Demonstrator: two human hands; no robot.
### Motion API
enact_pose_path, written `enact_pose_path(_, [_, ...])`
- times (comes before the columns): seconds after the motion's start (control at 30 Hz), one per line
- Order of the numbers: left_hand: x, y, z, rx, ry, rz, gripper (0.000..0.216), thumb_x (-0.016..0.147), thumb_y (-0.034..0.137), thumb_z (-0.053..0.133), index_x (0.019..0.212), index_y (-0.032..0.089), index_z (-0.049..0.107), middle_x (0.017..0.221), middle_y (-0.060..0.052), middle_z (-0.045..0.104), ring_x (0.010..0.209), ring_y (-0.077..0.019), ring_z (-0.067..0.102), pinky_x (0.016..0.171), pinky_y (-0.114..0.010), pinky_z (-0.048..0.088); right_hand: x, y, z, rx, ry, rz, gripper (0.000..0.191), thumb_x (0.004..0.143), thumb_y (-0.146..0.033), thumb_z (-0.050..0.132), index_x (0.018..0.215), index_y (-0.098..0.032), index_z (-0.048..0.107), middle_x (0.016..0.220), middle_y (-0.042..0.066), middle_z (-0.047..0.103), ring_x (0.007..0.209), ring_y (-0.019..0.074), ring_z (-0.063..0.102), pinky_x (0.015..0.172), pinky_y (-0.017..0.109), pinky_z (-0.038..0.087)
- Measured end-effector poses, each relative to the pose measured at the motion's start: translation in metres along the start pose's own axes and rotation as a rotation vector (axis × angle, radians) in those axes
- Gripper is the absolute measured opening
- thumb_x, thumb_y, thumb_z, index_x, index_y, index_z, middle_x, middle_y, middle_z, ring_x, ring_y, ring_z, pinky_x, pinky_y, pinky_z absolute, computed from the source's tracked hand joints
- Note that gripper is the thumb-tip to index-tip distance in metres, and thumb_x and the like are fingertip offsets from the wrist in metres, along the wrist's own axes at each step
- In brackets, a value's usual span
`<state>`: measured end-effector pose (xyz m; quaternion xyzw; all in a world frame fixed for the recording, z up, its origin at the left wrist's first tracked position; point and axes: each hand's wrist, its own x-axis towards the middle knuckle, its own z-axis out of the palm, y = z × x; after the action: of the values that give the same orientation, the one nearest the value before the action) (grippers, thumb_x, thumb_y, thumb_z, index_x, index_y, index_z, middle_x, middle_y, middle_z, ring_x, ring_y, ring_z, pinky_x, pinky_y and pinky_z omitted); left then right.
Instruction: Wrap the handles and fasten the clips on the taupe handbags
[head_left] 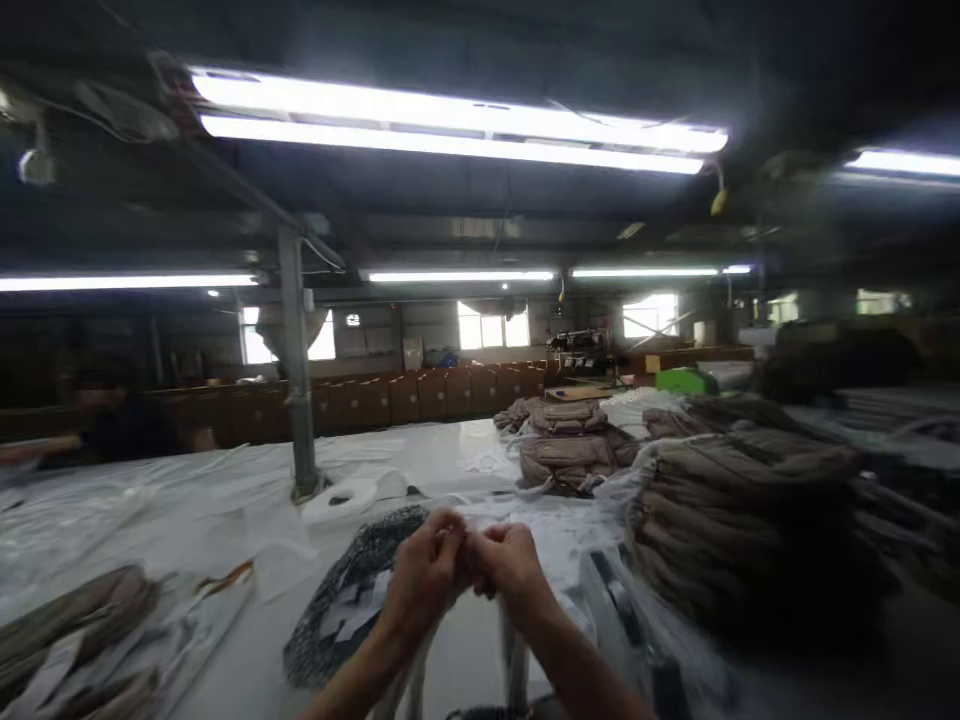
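My left hand (424, 575) and my right hand (511, 562) meet low in the middle of the view, fingers pinched together on something small and pale that I cannot make out. Pale strips hang down below both hands. Under them lies a dark speckled heap (352, 590) with white tags on a white table (225, 510).
A tall stack of brown padded garments (739, 520) stands to the right, with more brown bundles (566, 445) behind. Further brown garments (75, 625) lie at the lower left. A grey post (296, 390) rises from the table. Another person (124, 420) sits at far left. Cardboard boxes (435, 395) line the back.
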<state>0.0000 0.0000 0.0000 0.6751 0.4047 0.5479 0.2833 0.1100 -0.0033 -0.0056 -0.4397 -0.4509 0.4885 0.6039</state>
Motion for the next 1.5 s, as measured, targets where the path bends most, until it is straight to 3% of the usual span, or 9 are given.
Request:
enact_pose_path(0.17, [-0.010,-0.001,0.001,0.008,-0.019,0.023,0.022,0.081,0.039,0.050,0.078,0.020,0.060,0.051,0.003,0.061,0.046,-0.0140,0.056,0.047,-0.021,0.041,0.003,0.004,0.000,0.057,0.049,-0.010,0.028,0.062,-0.033,0.067,0.044,-0.015,0.054,0.029,-0.004,0.047,0.025,0.0060,0.039,0.027,0.016,0.027])
enact_pose_path(0.33, [-0.006,-0.006,-0.004,0.011,-0.037,0.030,0.020,0.080,0.038,0.052,0.079,0.020,0.061,0.060,0.002,0.063,0.058,-0.0161,0.059,0.054,-0.023,0.044,-0.002,0.007,-0.004,0.142,-0.116,-0.050,0.039,0.058,-0.050,0.071,0.063,-0.012,0.065,0.053,0.003,0.064,0.045,0.0120,0.058,0.048,0.023,0.048])
enact_pose_path(0.5, [0.002,-0.004,-0.010,-0.048,-0.052,-0.088,0.031,0.075,0.047,0.058,0.067,0.017,0.060,0.059,0.000,0.063,0.058,-0.0163,0.057,0.056,-0.024,0.043,-0.002,0.010,-0.005,0.088,-0.086,-0.120,0.037,0.061,-0.046,0.073,0.060,-0.010,0.067,0.046,0.002,0.060,0.039,0.0099,0.051,0.042,0.021,0.041])
enact_pose_path(0.7, [0.022,-0.002,-0.017,-0.167,-0.195,-0.310,0.031,0.066,0.040,0.068,0.077,0.012,0.060,0.054,0.001,0.059,0.045,-0.0103,0.051,0.049,-0.022,0.040,-0.002,0.012,-0.005,-0.216,0.020,-0.287,0.024,0.076,-0.035,0.061,0.070,-0.013,0.069,0.049,0.001,0.059,0.039,0.0109,0.048,0.039,0.021,0.036])
enact_pose_path(0.83, [0.027,0.005,-0.018,-0.201,-0.260,-0.382,0.027,0.064,0.038,0.068,0.070,0.014,0.058,0.053,0.003,0.057,0.042,-0.0075,0.050,0.048,-0.020,0.039,-0.001,0.010,-0.014,-0.442,0.121,-0.680,0.019,0.074,-0.023,0.064,0.092,-0.019,0.065,0.086,0.004,0.066,0.062,0.0144,0.057,0.060,0.026,0.047])
enact_pose_path(0.93, [0.028,0.010,-0.017,-0.212,-0.290,-0.409,0.029,0.061,0.037,0.073,0.070,0.014,0.059,0.052,0.004,0.056,0.043,-0.0079,0.051,0.049,-0.021,0.040,0.003,0.004,-0.021,-0.504,-0.052,-0.900,0.011,0.076,-0.015,0.061,0.084,-0.022,0.065,0.091,0.003,0.064,0.083,0.0173,0.060,0.077,0.029,0.047])
enact_pose_path(1.2, [0.048,0.002,-0.001,-0.055,-0.153,-0.254,0.016,0.073,0.019,0.068,0.061,0.013,0.059,0.054,0.006,0.054,0.050,-0.0075,0.050,0.052,-0.021,0.039,0.024,0.017,-0.029,-0.602,-0.048,-0.918,0.009,0.083,-0.023,0.060,0.074,-0.021,0.059,0.076,0.001,0.063,0.076,0.0177,0.058,0.076,0.031,0.043])
enact_pose_path(1.37, [0.067,0.000,0.001,0.037,0.001,-0.188,0.021,0.084,0.025,0.060,0.066,0.014,0.056,0.057,0.007,0.051,0.049,-0.0078,0.047,0.051,-0.022,0.041,0.027,0.025,-0.033,-0.743,-0.036,-1.030,0.010,0.083,-0.025,0.063,0.074,-0.021,0.059,0.077,0.000,0.066,0.075,0.0176,0.059,0.085,0.036,0.036])
enact_pose_path(1.5, [0.075,0.002,-0.002,0.005,-0.077,-0.199,0.020,0.083,0.018,0.058,0.063,0.013,0.057,0.050,0.007,0.051,0.043,-0.0060,0.046,0.046,-0.019,0.037,0.037,0.030,-0.036,-0.832,-0.071,-1.070,0.011,0.085,-0.032,0.062,0.087,-0.021,0.064,0.091,0.004,0.066,0.086,0.0200,0.059,0.088,0.037,0.036])
